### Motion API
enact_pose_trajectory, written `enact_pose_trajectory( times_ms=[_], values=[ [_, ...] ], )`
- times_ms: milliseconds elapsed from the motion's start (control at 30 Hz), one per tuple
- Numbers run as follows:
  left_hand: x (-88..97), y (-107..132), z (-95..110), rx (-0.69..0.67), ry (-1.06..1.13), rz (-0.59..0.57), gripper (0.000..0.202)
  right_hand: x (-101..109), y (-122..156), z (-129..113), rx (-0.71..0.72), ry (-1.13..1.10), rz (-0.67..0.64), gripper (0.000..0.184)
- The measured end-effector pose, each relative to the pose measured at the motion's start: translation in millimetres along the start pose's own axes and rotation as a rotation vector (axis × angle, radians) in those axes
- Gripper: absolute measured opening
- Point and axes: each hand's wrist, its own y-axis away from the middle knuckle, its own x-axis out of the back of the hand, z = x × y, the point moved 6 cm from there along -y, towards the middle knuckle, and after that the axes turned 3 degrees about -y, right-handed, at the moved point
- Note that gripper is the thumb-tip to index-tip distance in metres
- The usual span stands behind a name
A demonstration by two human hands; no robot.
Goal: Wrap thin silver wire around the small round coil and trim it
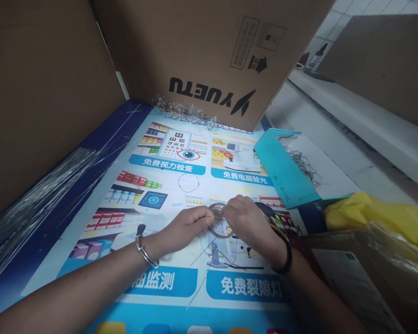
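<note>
Both hands meet over the printed sheet around a thin ring [220, 236], which looks like a hoop or small coil of wire; its exact kind is unclear. My left hand [193, 226], with a silver bangle at the wrist, pinches the ring's left edge between thumb and fingers. On the opposite edge, my right hand [247, 223] has its fingers curled closed, and a dark band circles that wrist. Fine strands [202, 271] trail below the ring across the sheet. A thin loop [188, 190] lies farther up the sheet.
Tall cardboard boxes [202, 46] wall off the back and left. Clear strands [52, 195] are bundled at left, with a tangled heap [188, 109] along the back. At right are a turquoise folded card [289, 171], a wiry clump [301, 164] and yellow plastic [376, 215].
</note>
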Motion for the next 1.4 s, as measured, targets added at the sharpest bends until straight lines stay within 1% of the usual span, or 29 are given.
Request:
enact_pose_trajectory(
  times_ms=[167,333,433,600,667,700,833,867,933,1167,1400],
  values=[
    [-0.5,0,-1,0.008,0.022,0.007,0.026,4,-4,-5,0.046,0.045,0.008,0.01],
    [-1.2,1,-2,0.016,0.037,0.01,0.026,10,-9,-15,0.102,0.093,-0.042,0.01],
    [-1.8,1,-2,0.018,0.025,0.0,0.027,11,-10,-15,0.1,0.094,-0.035,0.012],
    [-1.0,0,0,-0.001,-0.013,0.004,0.026,6,-8,-8,0.067,0.06,0.006,0.012],
    [-1.1,0,0,-0.002,-0.02,0.005,0.025,6,-8,-4,0.035,-0.035,0.037,0.013],
    [-1.1,0,0,-0.007,-0.022,0.007,0.025,9,-7,-3,0.015,-0.126,0.068,0.014],
    [-1.2,2,3,-0.037,-0.03,0.037,0.025,22,-5,2,-0.123,-0.683,0.214,0.015],
    [-1.2,2,4,-0.042,-0.027,0.047,0.025,23,-4,4,-0.159,-0.802,0.234,0.014],
    [-1.5,3,6,-0.054,-0.017,0.06,0.023,24,-2,4,-0.211,-0.956,0.237,0.012],
    [-3.1,5,10,-0.089,-0.006,0.081,0.022,14,0,4,-0.269,-1.156,0.176,0.013],
    [-2.3,4,9,-0.079,-0.019,0.086,0.022,13,0,3,-0.266,-1.163,0.18,0.012]
  ],
)
